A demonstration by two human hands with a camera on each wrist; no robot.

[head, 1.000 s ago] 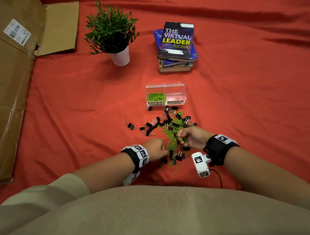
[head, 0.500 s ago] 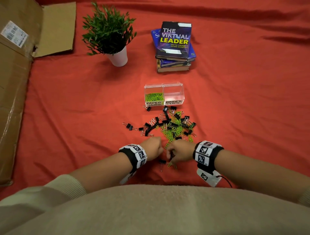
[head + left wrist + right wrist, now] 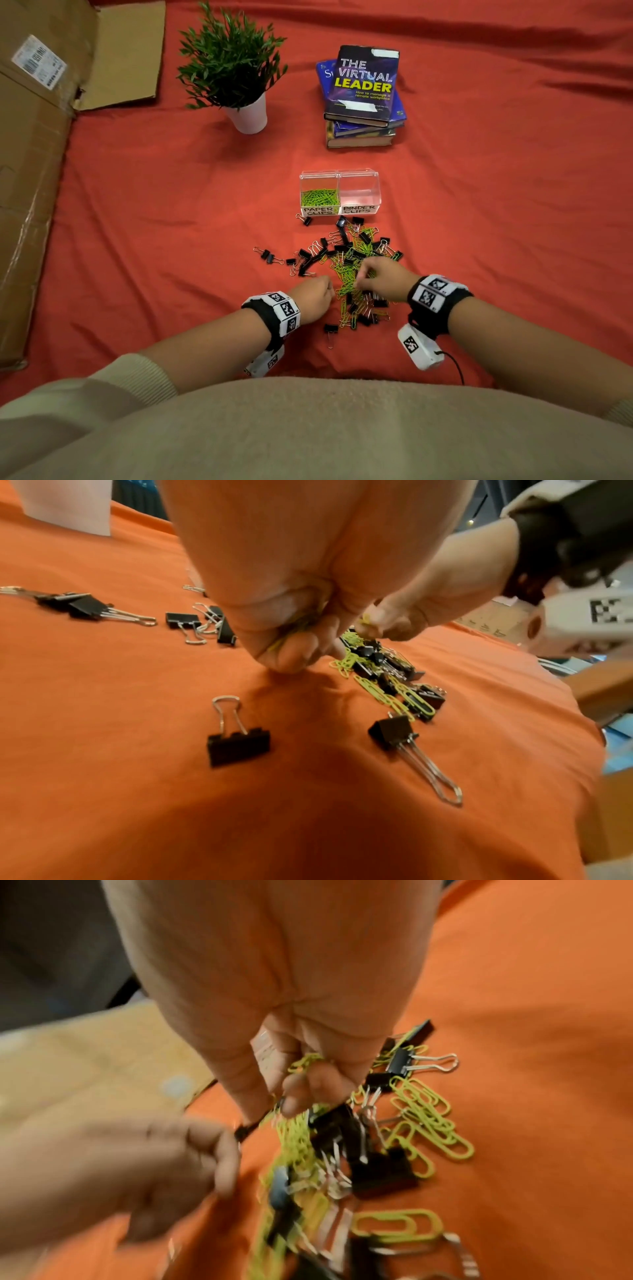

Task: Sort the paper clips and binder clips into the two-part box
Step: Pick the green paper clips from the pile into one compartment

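Note:
A mixed pile of green paper clips and black binder clips lies on the red cloth, just in front of a clear two-part box. The box's left part, labelled PAPER CLIPS, holds green paper clips; the right part, labelled BINDER CLIPS, holds nothing I can see. My left hand sits at the pile's left edge, curled round green paper clips. My right hand is over the pile, fingers pinching green paper clips.
A potted plant and a stack of books stand behind the box. Flattened cardboard covers the left side. Stray binder clips lie left of the pile, and one sits near my wrists.
My right hand moved back toward my left hand, then forward again over the pile. My left hand stayed at the pile's left edge.

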